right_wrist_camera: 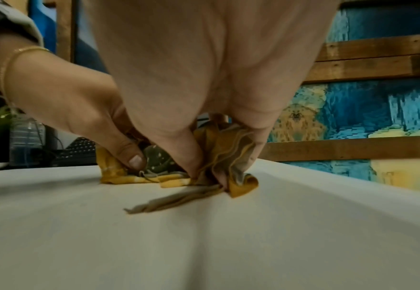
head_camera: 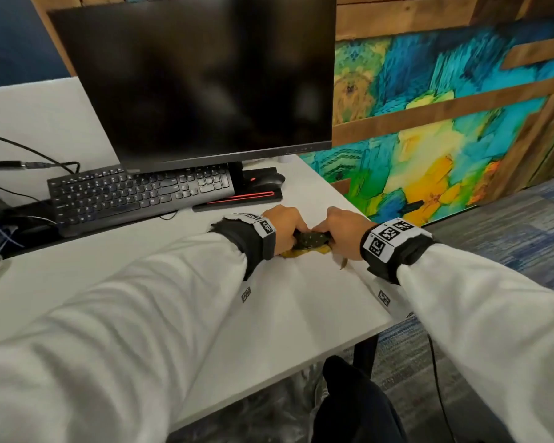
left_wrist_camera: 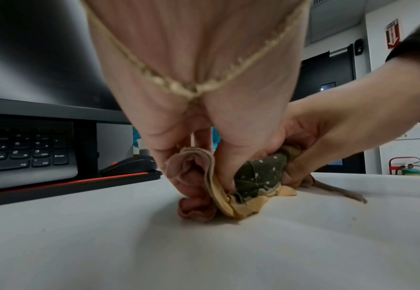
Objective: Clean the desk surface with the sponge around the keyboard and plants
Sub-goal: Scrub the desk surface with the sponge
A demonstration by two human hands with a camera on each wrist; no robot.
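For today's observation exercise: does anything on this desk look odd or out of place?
Yes: instead of a sponge, both the left hand and right hand bunch up a crumpled yellow-and-green cloth on the desk.

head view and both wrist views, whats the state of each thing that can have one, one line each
monitor: screen dark, upright at the back of the desk
keyboard: flat on the desk, untouched
mouse: on its pad, untouched
cloth: bunched up, resting on the desk
left hand: grips the cloth's left end
right hand: grips the cloth's right end
desk: white top bare in front of the hands
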